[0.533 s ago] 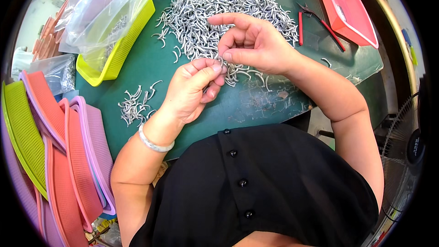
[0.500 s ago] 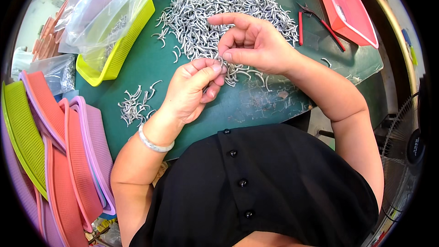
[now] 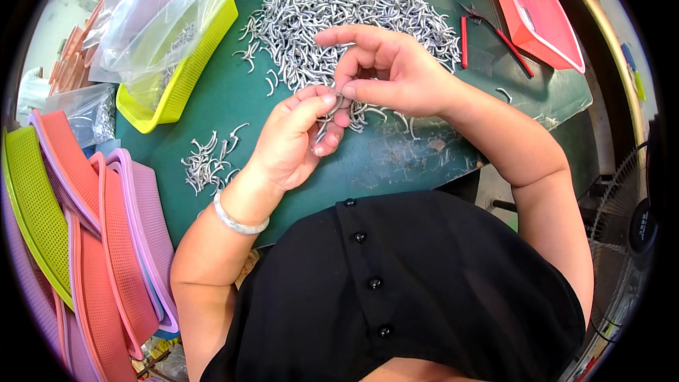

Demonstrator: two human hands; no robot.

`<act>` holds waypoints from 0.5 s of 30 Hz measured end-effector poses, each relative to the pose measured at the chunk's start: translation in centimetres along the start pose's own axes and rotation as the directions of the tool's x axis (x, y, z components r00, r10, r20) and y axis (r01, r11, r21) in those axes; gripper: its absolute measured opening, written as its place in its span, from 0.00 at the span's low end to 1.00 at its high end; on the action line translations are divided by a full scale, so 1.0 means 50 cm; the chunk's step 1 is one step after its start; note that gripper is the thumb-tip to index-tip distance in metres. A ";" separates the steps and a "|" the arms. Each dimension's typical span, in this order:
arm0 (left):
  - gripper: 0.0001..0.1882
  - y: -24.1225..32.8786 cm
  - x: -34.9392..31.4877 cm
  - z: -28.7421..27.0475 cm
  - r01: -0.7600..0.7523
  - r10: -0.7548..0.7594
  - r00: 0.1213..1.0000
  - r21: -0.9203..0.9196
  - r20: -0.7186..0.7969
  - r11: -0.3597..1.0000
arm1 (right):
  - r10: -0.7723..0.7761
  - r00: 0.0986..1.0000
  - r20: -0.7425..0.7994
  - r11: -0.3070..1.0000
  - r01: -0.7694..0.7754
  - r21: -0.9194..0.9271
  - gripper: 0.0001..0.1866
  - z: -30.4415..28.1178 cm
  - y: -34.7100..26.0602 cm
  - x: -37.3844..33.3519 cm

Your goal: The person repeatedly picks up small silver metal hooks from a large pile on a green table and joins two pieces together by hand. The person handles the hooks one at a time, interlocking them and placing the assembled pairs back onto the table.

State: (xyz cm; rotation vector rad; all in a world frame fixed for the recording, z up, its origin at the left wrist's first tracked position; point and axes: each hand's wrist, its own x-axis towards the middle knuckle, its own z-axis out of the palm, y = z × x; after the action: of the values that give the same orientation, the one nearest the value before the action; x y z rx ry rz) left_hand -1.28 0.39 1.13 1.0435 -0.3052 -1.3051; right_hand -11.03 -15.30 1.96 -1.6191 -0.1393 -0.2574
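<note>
In front of my chest both hands meet over the near edge of a large heap of small curved grey metal pieces (image 3: 353, 21). My left hand (image 3: 290, 134) is closed, with a curved metal piece (image 3: 323, 127) showing between its thumb and fingers. My right hand (image 3: 399, 74) pinches with thumb and a fingertip at the upper end of what the left hand holds; its index finger stretches out above the heap. The fingertips partly hide the piece. A smaller pile of the same curved pieces (image 3: 205, 166) lies left of my left wrist.
A yellow-green basket (image 3: 191, 74) with a clear plastic bag (image 3: 163, 14) stands at the far left of the green table (image 3: 368, 170). Stacked coloured baskets (image 3: 131, 240) lean at the left. Red-handled pliers (image 3: 509, 46) and a pink basket (image 3: 530, 21) are far right, a fan (image 3: 622, 233) nearer.
My left fingers have loosened slightly, so more of the curved metal piece shows between them. My right index finger has shifted a little left. The piles look unchanged.
</note>
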 end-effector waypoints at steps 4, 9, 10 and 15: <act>0.12 0.006 0.003 -0.012 0.071 -0.067 0.997 -0.098 0.043 0.993 | -0.060 0.998 -0.001 0.993 0.060 -0.099 0.26 -0.008 0.004 0.001; 0.09 0.005 0.010 -0.036 0.062 -0.026 0.985 -0.206 0.170 0.977 | -0.034 0.983 0.182 0.761 0.143 -0.633 0.25 -0.046 -0.002 0.000; 0.09 0.004 0.011 -0.038 0.061 -0.025 0.984 -0.202 0.175 0.977 | 0.012 0.969 0.248 0.653 0.180 -0.735 0.24 -0.050 -0.007 -0.002; 0.05 0.003 0.013 -0.035 0.019 -0.008 0.994 -0.098 0.112 0.995 | 0.096 0.949 0.301 0.484 0.220 -0.847 0.27 -0.044 -0.011 -0.007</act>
State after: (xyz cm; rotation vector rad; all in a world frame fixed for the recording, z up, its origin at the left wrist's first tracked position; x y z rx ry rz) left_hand 0.23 0.61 0.08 0.8919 -0.3148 -1.3800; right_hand -11.67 -17.42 2.51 -2.7195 -0.3547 -0.1148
